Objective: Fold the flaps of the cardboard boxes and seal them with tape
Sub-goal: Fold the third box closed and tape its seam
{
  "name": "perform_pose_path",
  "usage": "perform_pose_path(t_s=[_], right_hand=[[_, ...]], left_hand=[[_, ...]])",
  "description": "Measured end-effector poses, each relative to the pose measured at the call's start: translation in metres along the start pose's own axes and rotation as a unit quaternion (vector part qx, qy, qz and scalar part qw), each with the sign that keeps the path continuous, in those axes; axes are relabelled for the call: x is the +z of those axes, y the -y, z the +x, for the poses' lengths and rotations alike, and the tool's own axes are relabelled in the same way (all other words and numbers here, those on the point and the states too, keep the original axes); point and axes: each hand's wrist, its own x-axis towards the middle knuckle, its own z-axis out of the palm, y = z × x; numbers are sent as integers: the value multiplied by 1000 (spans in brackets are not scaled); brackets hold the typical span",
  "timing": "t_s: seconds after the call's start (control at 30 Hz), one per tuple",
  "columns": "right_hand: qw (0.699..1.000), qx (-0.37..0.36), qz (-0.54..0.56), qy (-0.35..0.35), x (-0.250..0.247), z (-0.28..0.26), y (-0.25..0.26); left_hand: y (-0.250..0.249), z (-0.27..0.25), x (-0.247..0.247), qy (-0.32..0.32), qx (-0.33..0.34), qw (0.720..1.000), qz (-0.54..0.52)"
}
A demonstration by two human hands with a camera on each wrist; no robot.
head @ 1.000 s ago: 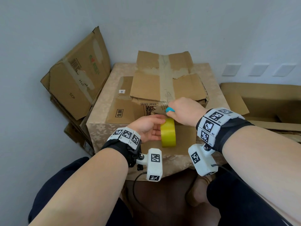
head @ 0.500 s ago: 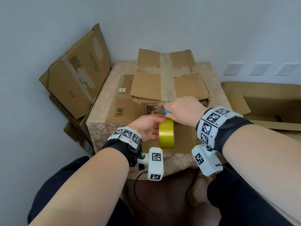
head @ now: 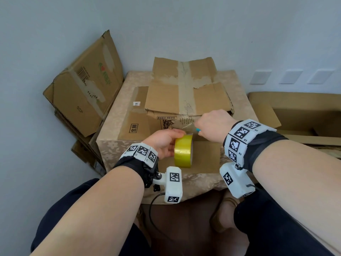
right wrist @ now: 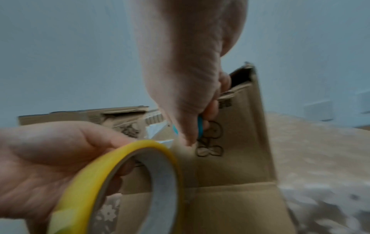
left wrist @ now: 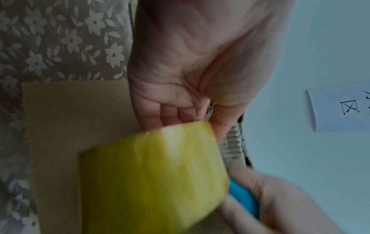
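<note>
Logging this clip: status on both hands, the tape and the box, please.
Left hand grips yellow tape roll. Right hand holds blue cutter by the clear strip pulled off the roll. Cardboard box flaps folded, front seam unsealed. Nothing in the way.

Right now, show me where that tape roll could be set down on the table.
Bare floral tablecloth lies right of the cardboard box, up to the far right corner. The near flap, right of the tape roll, is also bare. The left side is crowded: a flattened box covers the cloth there.

Glossy yellow tape roll (head: pixel 183 153), matt torn cardboard box (head: pixel 186 95), floral cloth (head: pixel 118 115).
</note>
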Motion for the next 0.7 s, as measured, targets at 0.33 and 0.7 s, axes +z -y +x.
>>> perform_pose_path(t_s=[0.33,0.7], right_hand=[[977,66,195,63,13,-15,-6],[847,75,525,-43,1,-28,7]], left_hand=[[7,4,-7,-65,-36,982,176],[-5,-22,-4,35,29,989,138]])
